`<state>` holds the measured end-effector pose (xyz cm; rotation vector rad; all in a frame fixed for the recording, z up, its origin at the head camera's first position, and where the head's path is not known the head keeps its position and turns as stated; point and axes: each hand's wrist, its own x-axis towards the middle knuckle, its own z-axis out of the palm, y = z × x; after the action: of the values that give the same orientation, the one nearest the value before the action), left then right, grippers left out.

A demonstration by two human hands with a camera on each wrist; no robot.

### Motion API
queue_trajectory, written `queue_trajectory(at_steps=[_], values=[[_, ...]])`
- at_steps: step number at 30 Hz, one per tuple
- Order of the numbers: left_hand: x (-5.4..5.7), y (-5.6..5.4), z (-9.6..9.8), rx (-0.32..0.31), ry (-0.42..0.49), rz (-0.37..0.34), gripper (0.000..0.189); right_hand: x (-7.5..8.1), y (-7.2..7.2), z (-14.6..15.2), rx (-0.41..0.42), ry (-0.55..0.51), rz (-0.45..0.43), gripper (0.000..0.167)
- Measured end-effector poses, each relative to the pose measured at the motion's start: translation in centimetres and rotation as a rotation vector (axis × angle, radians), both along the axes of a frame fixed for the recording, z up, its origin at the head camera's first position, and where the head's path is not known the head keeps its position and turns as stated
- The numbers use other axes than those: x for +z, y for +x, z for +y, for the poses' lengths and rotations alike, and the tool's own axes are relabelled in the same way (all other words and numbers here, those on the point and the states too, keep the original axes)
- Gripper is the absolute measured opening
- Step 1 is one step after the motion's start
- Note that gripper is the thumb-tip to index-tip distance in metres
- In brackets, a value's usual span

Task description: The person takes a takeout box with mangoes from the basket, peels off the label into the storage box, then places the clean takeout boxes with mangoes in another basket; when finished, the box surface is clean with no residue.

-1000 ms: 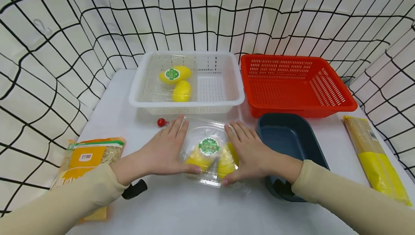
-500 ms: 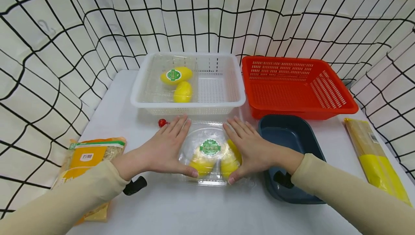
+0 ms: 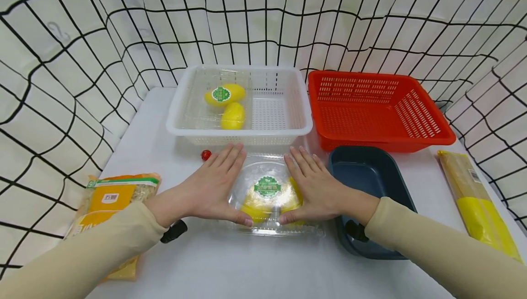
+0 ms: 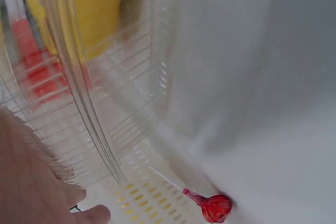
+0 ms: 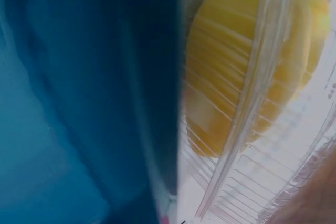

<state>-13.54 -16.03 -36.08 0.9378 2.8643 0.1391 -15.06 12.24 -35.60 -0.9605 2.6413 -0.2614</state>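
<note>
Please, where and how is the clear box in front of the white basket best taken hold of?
Probably by the side rims, coming from left and right together: the clear box is wide, a ledge-like rim runs along each side, and no handle shows.

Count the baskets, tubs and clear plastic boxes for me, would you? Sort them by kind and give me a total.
Baskets: 2 (white basket, red basket)
Tubs: 1 (dark blue tub)
Clear plastic boxes: 2 (front box, rear box inside the white basket)
Total: 5
</note>
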Motion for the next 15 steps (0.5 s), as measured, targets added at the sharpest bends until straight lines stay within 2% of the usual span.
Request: queue_trajectory(at_steps=[6,15], values=[[-0.2,-0.2,-0.1,-0.018,-0.018,0.009,0.141,-0.1,0.0,0.0,-0.001,-0.021,-0.006,0.129],[-0.1,0.4,0.5,0.036,-0.023,0.006,0.140,0.3,-1.2,0.1,0.053,0.004,-0.044,0.132]])
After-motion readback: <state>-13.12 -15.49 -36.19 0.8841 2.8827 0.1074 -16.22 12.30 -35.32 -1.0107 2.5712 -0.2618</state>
